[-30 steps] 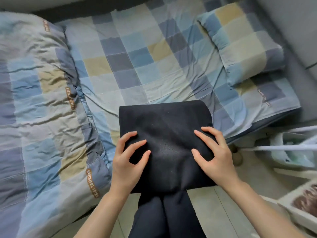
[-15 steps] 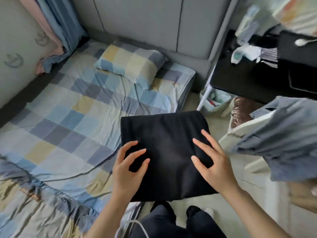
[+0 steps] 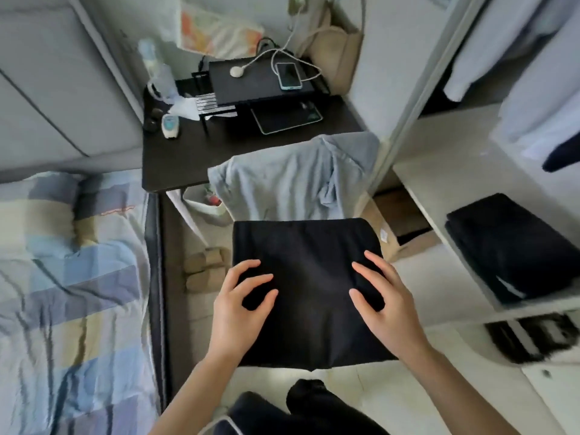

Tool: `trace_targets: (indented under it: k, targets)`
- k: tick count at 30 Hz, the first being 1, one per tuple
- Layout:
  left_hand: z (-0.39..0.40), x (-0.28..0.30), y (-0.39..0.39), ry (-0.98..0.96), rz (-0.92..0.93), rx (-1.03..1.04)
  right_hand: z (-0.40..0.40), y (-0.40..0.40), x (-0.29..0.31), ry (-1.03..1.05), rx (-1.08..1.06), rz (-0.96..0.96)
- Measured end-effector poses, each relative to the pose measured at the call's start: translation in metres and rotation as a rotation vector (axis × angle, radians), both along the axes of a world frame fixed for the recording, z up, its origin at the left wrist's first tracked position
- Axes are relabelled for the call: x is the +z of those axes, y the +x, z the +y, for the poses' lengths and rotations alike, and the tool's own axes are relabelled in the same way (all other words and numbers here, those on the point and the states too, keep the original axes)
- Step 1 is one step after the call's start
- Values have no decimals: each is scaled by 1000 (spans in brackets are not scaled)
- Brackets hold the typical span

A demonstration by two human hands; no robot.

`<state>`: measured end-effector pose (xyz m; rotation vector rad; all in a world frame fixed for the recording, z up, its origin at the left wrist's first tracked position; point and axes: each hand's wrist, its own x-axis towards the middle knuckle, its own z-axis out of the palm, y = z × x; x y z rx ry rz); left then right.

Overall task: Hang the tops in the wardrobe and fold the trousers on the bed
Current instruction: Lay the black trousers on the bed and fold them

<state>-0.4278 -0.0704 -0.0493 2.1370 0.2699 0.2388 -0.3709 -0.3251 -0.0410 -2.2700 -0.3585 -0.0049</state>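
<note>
above the floor beside the bed, both hands grip the folded trousers: left hand, right hand. soft, light and floppy; best held by both side edges.

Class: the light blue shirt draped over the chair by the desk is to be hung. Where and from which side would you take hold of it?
Probably at the collar and shoulders of the light blue shirt, bunched along the chair's top edge on the right. Come from above and lift: it hangs loosely down both sides.
</note>
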Motion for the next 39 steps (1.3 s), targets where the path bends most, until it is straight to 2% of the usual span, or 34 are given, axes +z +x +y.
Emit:
trace_targets:
  k: [4, 9, 15, 21, 32, 39]
  targets:
    - [-66, -4, 53, -45, 28, -160, -71, 6, -3, -47, -183, 28]
    - [-119, -13, 112, -47, 50, -374, -121, 10, -5, -85, -415, 85]
    - [-161, -30, 197, 7, 58, -604, -147, 37, -18, -118, -651, 142]
    - [-204, -59, 297, -23, 131, -829, -163, 91, -35, -147, -853, 177]
    - [-350, -90, 411, -24, 77, -1156, -248, 146, -59, -174, -1228, 68]
    - [-460, -103, 457, -106, -73, -1211, -315, 184, -81, -331, -1425, -113]
